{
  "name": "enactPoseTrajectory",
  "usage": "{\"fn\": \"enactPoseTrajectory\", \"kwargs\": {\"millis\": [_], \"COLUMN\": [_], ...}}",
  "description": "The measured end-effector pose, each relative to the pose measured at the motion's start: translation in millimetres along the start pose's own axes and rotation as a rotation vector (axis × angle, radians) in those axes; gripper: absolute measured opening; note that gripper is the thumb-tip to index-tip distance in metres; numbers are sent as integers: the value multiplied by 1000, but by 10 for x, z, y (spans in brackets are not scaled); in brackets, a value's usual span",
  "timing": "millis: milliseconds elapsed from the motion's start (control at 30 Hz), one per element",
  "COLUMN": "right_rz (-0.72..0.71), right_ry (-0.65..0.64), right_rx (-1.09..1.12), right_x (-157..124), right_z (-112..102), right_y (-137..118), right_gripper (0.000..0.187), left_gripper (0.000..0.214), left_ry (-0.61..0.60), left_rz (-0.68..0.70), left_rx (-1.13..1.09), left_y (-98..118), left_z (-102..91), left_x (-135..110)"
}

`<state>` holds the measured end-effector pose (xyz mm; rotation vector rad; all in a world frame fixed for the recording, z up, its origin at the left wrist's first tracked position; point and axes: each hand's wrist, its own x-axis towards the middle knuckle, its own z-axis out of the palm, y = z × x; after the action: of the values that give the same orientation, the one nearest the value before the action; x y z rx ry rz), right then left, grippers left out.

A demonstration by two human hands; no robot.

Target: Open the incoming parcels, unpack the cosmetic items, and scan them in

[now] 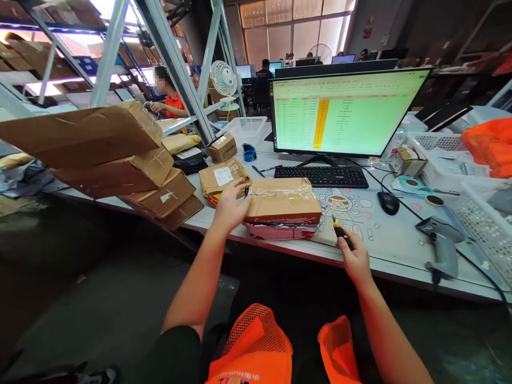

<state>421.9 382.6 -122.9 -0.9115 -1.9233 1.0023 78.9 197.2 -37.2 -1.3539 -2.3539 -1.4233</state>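
Observation:
A taped brown cardboard parcel (282,199) lies on a pink packet (280,231) at the desk's front edge. My left hand (232,202) rests against the parcel's left end, fingers spread and touching it. My right hand (354,256) is to the right of the parcel, closed around a small black and yellow cutter (339,229) whose tip points toward the parcel's right corner. A second labelled parcel (221,178) lies just behind my left hand.
A stack of brown parcels (120,160) overhangs the desk at left. Behind are a keyboard (322,176), monitor (344,112), mouse (388,202), barcode scanner (442,242), white baskets (486,224) and a small box (222,147). A person in orange sits far left.

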Motion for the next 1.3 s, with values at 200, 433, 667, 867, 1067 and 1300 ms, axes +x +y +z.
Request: {"fn": "enactPoseTrajectory", "kwargs": {"millis": [200,433,667,867,1067,1300], "right_rz": [269,57,-428,-609,-718,-859], "right_ry": [-72,-443,-343,-436,-458,-454], "right_rx": [394,392,-34,-186,-245,-347], "right_x": [397,-451,-400,-24,91,296], "right_z": [561,813,610,545,568,586], "right_y": [-247,-526,-548,-744,-804,-712], "right_gripper": [62,53,45,46,47,46], "left_gripper": [42,81,51,32,29,28], "left_ry": [59,265,200,280,296,296], "left_rz": [272,360,460,380,435,486], "left_rx": [344,166,125,273,281,255], "left_y": [633,-381,-63,126,53,64], "left_z": [641,425,289,458,425,411], "left_x": [-585,-302,-744,-813,-795,-784]}}
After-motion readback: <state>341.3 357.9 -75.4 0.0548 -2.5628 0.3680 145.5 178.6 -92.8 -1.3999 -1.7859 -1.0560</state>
